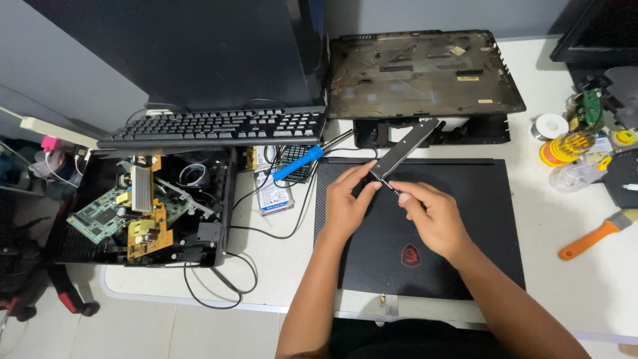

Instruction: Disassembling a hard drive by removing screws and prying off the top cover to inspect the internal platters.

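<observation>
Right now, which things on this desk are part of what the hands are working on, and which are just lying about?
In hand:
- long black flat part, held by left hand
- small thin tool, pinched in right hand
- closed black laptop beneath both hands

Lying about:
- keyboard
- blue-handled soldering iron
- opened case of circuit boards
- removed bottom cover
- orange-handled brush
- solder spool

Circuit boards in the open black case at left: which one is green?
The green circuit board at the case's front-left corner, lying tilted. The yellow-orange boards beside it differ in colour. Both hands are over the closed laptop.
</observation>
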